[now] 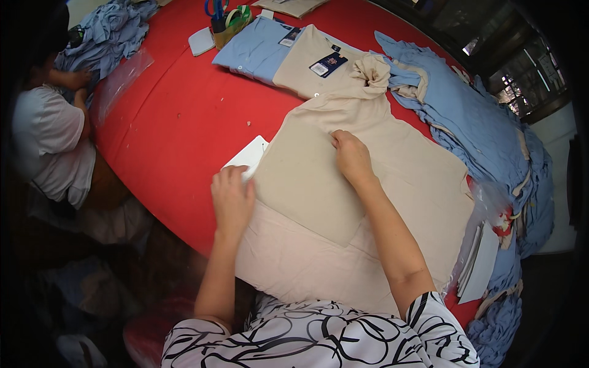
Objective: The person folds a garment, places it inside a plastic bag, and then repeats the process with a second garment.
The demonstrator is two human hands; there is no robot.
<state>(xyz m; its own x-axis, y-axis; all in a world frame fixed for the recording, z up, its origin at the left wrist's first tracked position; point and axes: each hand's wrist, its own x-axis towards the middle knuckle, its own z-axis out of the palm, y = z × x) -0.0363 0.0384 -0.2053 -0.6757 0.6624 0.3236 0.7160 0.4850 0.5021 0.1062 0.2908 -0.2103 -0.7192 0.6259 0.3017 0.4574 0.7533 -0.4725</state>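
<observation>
A beige shirt [423, 165] lies spread over the red-covered table in front of me. On it rests a flat grey-beige board [307, 178], tilted at an angle. My right hand [353, 158] pinches the board's upper right edge between thumb and fingers. At the board's left edge, my left hand [232, 197] has its bent fingers on a white card [248, 153], which sticks out from beside the board. Part of the card is hidden by the hand and the beige layers. The shirt's sleeve [371, 70] is bunched up near the far end.
Folded blue [254, 52] and beige shirts [307, 46] with dark tags lie beyond. A holder with scissors [216, 9] and a tape roll stands behind. Blue garments [454, 92] are piled at right, near white cards [478, 264]. Another person [55, 129] sits at left.
</observation>
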